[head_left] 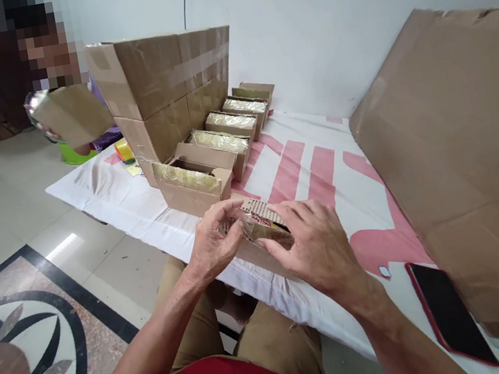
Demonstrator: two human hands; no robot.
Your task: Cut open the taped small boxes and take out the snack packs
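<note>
At the near edge of the table, a small cardboard box (261,258) stands between my hands. In it sits a pack wrapped in clear film (264,233), with a corrugated card strip and a bit of red print on top. My left hand (213,241) is curled at the pack's left end, thumb on the film and forefinger across the far side. Over the right end, my right hand (316,243) spans the pack, thumb on the near side and fingers beyond it. My palms hide parts of the box.
Several open boxes with wrapped packs (220,141) line up beyond my hands. Left of them rises a stack of taped cartons (155,81). A large carton (466,163) and a phone (449,310) are at right. Another person holds a box (72,114) at far left.
</note>
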